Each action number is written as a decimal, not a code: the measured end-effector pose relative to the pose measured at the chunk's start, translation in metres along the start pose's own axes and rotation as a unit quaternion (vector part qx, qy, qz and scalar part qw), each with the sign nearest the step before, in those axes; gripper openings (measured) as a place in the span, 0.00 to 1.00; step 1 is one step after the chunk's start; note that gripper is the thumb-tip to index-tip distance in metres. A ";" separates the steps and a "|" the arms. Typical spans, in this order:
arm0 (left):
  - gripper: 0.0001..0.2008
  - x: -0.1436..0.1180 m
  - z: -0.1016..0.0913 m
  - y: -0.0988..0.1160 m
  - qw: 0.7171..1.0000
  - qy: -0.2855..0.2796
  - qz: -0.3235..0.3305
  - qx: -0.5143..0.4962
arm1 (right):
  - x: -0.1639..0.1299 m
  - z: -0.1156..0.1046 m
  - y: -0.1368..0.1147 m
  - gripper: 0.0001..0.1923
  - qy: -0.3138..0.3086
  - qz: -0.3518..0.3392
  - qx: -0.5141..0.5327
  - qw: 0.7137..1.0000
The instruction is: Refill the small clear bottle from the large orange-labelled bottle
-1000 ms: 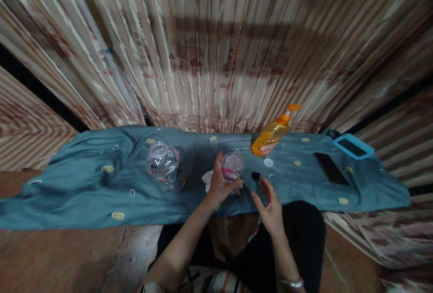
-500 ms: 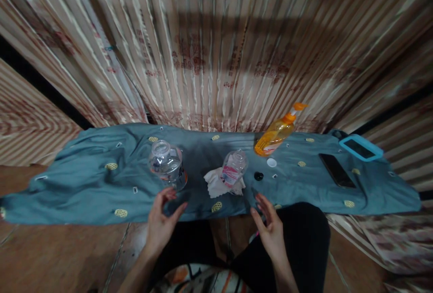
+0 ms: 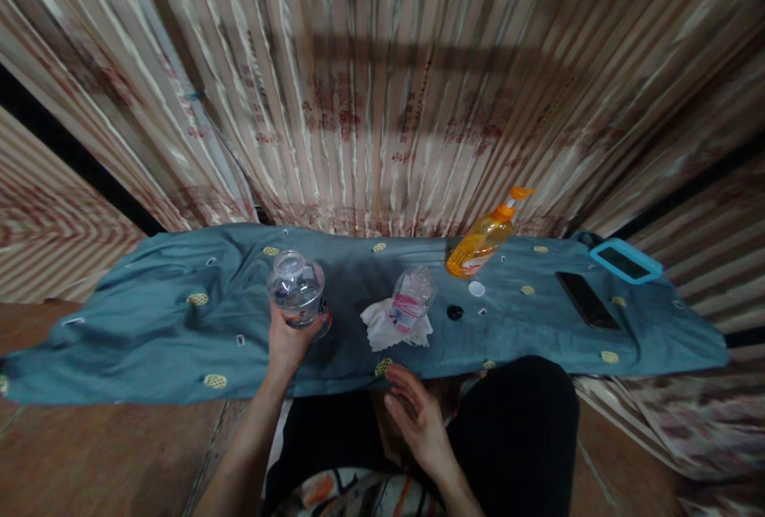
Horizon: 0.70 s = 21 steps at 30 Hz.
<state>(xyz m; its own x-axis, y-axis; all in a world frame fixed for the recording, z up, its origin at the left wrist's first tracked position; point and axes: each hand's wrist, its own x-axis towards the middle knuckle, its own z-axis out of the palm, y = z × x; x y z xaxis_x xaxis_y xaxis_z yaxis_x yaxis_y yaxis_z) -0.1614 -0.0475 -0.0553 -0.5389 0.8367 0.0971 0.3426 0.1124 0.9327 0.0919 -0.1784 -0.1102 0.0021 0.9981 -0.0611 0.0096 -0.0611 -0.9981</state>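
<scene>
A large clear plastic bottle (image 3: pixel 297 287), without a cap, stands on the left part of the cloth-covered table. My left hand (image 3: pixel 291 338) is wrapped round its lower side, the thumb across the front. Nothing is in my right hand (image 3: pixel 418 420), whose fingers are apart above the table's near edge. A smaller clear bottle (image 3: pixel 413 299) with a pink label stands upright on a crumpled white cloth (image 3: pixel 379 327) at the middle. Beside it lie a small black cap (image 3: pixel 455 312) and a white round disc (image 3: pixel 476 288).
A pump bottle of orange liquid (image 3: pixel 478 250) stands at the back, right of centre. Farther right lie a black phone (image 3: pixel 586 299) and a blue-framed device (image 3: pixel 625 260). The green tablecloth (image 3: pixel 149 310) is wrinkled on the left. Striped curtains (image 3: pixel 370 103) hang behind.
My left hand has moved up and closed round the large clear bottle. My right hand has shifted left, toward the middle, with its fingers still apart.
</scene>
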 end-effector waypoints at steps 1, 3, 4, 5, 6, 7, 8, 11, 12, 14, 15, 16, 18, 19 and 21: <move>0.39 0.000 0.000 0.002 1.000 0.002 -0.005 0.000 | -0.001 0.004 0.002 0.31 -0.020 0.007 0.009 1.000; 0.35 0.000 -0.002 0.006 1.000 -0.001 -0.010 0.001 | -0.003 0.012 0.004 0.30 -0.057 0.025 0.029 0.998; 0.33 -0.001 -0.004 0.008 1.000 -0.006 -0.010 0.004 | -0.004 0.016 0.005 0.30 -0.073 0.034 0.041 0.996; 0.31 -0.003 -0.006 0.009 1.000 -0.013 -0.008 0.006 | -0.004 0.019 0.006 0.29 -0.087 0.043 0.053 0.994; 0.30 -0.006 -0.009 0.011 1.000 -0.021 -0.004 0.008 | -0.005 0.021 0.007 0.29 -0.097 0.053 0.067 0.992; 0.30 -0.010 -0.011 0.012 1.000 -0.027 0.001 0.006 | -0.006 0.023 0.007 0.28 -0.103 0.062 0.084 0.989; 0.29 -0.015 -0.013 0.015 0.999 -0.037 0.005 0.001 | -0.006 0.025 0.008 0.28 -0.105 0.070 0.104 0.987; 0.26 -0.035 -0.017 0.027 0.994 -0.098 0.013 -0.048 | -0.006 0.027 0.006 0.31 -0.086 0.099 0.187 0.974; 0.26 -0.043 -0.018 0.033 0.990 -0.126 0.019 -0.063 | -0.005 0.027 0.004 0.34 -0.077 0.110 0.222 0.966; 0.27 -0.061 -0.018 0.048 0.977 -0.196 0.036 -0.076 | -0.003 0.025 -0.002 0.36 -0.067 0.133 0.295 0.944; 0.27 -0.070 -0.017 0.055 0.972 -0.214 0.037 -0.089 | -0.001 0.024 -0.006 0.36 -0.065 0.142 0.330 0.931; 0.26 -0.079 -0.016 0.062 0.960 -0.259 0.033 -0.106 | 0.000 0.022 -0.011 0.35 -0.066 0.150 0.361 0.918; 0.24 -0.098 -0.012 0.074 0.923 -0.358 0.007 -0.139 | 0.002 0.016 -0.021 0.34 -0.069 0.162 0.406 0.897; 0.25 -0.106 -0.009 0.077 0.910 -0.385 -0.005 -0.152 | 0.003 0.012 -0.026 0.35 -0.068 0.166 0.421 0.889; 0.30 -0.122 0.001 0.080 0.902 -0.396 -0.012 -0.173 | 0.002 0.004 -0.031 0.40 -0.063 0.171 0.438 0.881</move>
<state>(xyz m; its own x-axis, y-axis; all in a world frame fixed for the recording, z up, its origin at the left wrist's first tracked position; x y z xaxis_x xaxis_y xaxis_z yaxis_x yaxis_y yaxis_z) -0.0675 -0.1405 0.0075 0.2231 0.9720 -0.0743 0.0032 0.0755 0.9971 0.0880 -0.1740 -0.0792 -0.2568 0.9172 -0.3046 -0.7442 -0.3887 -0.5431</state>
